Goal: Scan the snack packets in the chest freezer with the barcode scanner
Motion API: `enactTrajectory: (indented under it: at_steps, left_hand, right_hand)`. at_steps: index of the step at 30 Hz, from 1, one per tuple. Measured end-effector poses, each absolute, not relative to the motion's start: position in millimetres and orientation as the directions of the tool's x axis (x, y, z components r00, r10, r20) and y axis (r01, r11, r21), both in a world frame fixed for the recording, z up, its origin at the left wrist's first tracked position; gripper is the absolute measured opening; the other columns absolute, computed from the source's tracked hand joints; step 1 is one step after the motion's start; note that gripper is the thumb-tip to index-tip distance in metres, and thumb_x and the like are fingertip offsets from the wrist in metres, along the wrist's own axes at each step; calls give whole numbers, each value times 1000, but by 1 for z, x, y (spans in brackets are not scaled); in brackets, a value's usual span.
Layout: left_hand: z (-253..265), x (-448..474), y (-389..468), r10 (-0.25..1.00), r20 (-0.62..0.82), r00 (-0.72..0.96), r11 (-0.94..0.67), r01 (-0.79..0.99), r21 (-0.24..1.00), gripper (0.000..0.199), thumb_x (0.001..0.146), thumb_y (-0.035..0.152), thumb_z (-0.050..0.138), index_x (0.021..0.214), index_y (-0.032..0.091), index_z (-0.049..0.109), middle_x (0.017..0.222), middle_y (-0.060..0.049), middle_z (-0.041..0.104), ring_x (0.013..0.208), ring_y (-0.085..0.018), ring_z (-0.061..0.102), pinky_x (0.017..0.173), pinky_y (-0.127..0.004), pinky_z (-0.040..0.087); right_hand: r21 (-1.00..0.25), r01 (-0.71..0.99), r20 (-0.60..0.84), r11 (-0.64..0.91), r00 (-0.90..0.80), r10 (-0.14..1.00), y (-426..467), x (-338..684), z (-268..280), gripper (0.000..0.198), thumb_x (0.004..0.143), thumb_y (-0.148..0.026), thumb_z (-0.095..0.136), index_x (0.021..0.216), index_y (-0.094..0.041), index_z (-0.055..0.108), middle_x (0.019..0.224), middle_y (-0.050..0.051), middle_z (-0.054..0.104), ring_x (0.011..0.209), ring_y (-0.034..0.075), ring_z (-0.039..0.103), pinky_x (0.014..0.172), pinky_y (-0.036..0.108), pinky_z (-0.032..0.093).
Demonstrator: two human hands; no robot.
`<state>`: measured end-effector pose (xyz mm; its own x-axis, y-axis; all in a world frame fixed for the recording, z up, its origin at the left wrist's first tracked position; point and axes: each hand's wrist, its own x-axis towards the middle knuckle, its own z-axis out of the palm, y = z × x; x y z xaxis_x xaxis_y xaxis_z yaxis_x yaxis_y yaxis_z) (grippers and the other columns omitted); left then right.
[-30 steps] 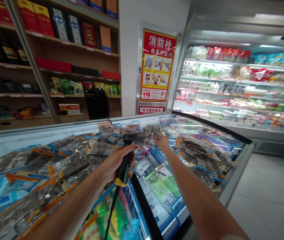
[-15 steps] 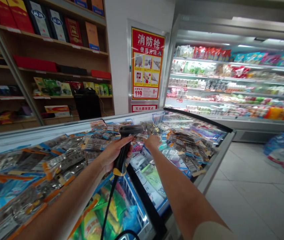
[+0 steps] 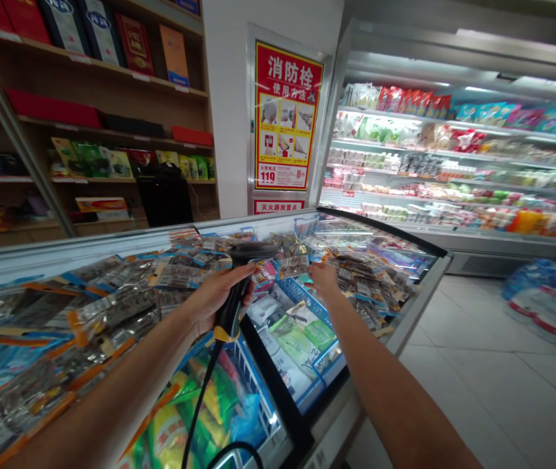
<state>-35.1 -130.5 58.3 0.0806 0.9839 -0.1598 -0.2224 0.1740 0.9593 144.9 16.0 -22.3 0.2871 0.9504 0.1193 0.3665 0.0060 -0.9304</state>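
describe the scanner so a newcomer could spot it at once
Start at the long, white-walled chest freezer heaped with clear-plastic packets edged in orange and blue. Above its middle is the person's bare left hand, gripping a black pistol-shaped scanner. Unlike the flat packets below, it has a yellow band at its base and a trailing black cable.

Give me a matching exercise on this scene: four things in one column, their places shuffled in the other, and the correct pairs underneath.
Things
1. Handheld scanner
2. Red-and-yellow poster
3. Green-and-white bags
4. Long red box

Places
A. On a wooden shelf
B. In a blue basket inside the freezer
C. In the person's left hand
D. In a metal frame on the pale wall

Right pairs: 1-C, 2-D, 3-B, 4-A.
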Motion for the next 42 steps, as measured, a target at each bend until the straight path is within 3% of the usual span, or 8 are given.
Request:
enactTrajectory:
  at_steps: [3,6,11,16,34,42]
  left_hand:
    - [63,-31,-133,983,-164,81,178,-219,959,27,66,37,61,77,13,53,55,3,52,44,-6,46,41,-18,33]
    - [65,-29,-134,983,-165,83,179,-213,960,29,65,37,61,78,13,54,54,3,52,43,-6,45,41,-18,32]
    - [65,-29,-135,984,-156,85,170,-201,965,30,66,39,60,82,13,54,55,3,51,44,-6,45,41,-18,31]
    - [67,-24,-137,987,-119,111,139,-192,972,28,69,37,58,82,12,54,56,2,52,44,-6,45,42,-18,33]
    - [61,-22,-137,976,-93,195,129,-180,975,25,69,37,58,77,14,53,58,2,53,45,-7,47,44,-19,33]
    - [56,-19,-136,962,-84,261,146,-225,963,25,69,35,59,82,13,56,60,1,54,47,-7,48,46,-20,35]
  right_hand:
    - [-991,124,-1,-43,322,947,11,154,-21,9,69,-21,46,76,-18,50,61,-2,57,57,12,58,46,22,45]
    - [-996,-85,-34,-7,324,946,6,159,-16,5,65,-20,48,69,-18,48,57,-4,53,55,11,55,46,20,43]
    - [-988,-145,6,48,273,962,-1,154,-10,8,60,-22,50,66,-17,48,53,-6,51,54,11,54,44,18,37]
    - [-988,-138,29,65,251,968,-1,142,-17,17,57,-26,55,69,-17,48,53,-5,52,54,12,55,42,17,34]
    - [-995,10,95,95,252,963,5,135,-30,14,60,-29,49,69,-19,50,59,-4,56,61,14,58,47,19,40]
    - [-993,-15,112,117,207,972,-1,132,-27,11,60,-28,50,65,-19,46,51,-6,49,55,12,56,44,18,38]
